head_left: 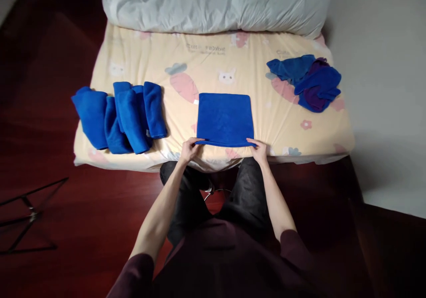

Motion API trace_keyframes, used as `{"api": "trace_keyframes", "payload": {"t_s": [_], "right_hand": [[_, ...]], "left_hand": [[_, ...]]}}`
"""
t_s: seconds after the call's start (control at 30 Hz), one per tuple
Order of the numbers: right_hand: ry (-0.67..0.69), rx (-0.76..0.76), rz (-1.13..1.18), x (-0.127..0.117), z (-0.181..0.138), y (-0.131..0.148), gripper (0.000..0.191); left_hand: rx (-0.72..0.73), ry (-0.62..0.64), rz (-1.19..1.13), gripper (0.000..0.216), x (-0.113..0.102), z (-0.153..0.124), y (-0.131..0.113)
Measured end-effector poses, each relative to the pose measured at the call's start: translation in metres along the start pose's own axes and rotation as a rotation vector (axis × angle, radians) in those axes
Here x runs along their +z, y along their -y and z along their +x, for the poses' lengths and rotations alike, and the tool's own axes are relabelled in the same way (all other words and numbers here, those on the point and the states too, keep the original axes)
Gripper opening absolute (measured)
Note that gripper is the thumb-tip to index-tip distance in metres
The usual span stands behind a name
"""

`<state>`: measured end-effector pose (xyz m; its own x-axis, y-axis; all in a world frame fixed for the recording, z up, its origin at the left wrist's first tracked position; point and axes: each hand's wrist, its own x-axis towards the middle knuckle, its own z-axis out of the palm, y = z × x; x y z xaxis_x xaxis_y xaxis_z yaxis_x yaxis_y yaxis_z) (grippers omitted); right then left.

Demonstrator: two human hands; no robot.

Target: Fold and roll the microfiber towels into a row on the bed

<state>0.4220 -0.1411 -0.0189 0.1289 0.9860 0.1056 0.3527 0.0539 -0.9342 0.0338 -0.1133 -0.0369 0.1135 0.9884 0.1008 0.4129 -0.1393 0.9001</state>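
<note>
A blue cloth (224,118) lies flat and folded into a rectangle on the yellow patterned bedsheet (206,67), near the bed's front edge. My left hand (189,148) pinches its near left corner. My right hand (258,149) pinches its near right corner. Both hands are closed on the cloth's near edge.
Several rolled or folded blue cloths (120,116) lie in a row on the bed's left side. A loose heap of blue and purple cloths (311,87) sits at the right. A grey duvet (216,5) is bunched at the far end. A black metal stand (26,213) is on the dark red floor at left.
</note>
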Motion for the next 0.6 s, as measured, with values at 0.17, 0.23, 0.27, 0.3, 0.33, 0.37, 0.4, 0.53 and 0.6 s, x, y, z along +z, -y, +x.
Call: {"api": "trace_keyframes", "payload": {"t_s": [0.17, 0.23, 0.27, 0.3, 0.33, 0.37, 0.4, 0.53, 0.6], "right_hand": [[-0.051, 0.107, 0.002, -0.002, 0.001, 0.006, 0.026], [-0.105, 0.160, -0.045, -0.004, -0.004, 0.005, 0.030], [-0.123, 0.179, -0.070, -0.004, -0.008, 0.004, 0.034], [-0.130, 0.188, -0.089, -0.004, -0.013, 0.003, 0.038], [-0.132, 0.188, -0.101, -0.004, -0.018, 0.002, 0.041], [-0.137, 0.182, -0.108, -0.002, -0.023, 0.002, 0.044], [-0.151, 0.173, -0.118, 0.000, -0.028, 0.003, 0.046], [-0.265, 0.160, -0.228, 0.018, -0.037, 0.011, 0.050], [-0.312, 0.173, -0.295, 0.028, -0.037, 0.017, 0.050]], "left_hand": [[-0.114, -0.081, -0.052, 0.043, 0.004, -0.005, -0.001], [-0.166, -0.049, -0.046, 0.044, 0.002, -0.011, -0.004], [-0.185, -0.032, -0.049, 0.044, 0.000, -0.015, -0.006], [-0.197, -0.023, -0.058, 0.044, -0.001, -0.020, -0.008], [-0.202, -0.021, -0.071, 0.045, -0.003, -0.025, -0.010], [-0.206, -0.031, -0.086, 0.045, -0.004, -0.030, -0.012], [-0.212, -0.046, -0.100, 0.045, -0.004, -0.033, -0.014], [-0.256, -0.078, -0.016, 0.037, -0.004, -0.034, -0.019], [-0.271, -0.076, 0.076, 0.040, -0.003, -0.028, -0.021]]}}
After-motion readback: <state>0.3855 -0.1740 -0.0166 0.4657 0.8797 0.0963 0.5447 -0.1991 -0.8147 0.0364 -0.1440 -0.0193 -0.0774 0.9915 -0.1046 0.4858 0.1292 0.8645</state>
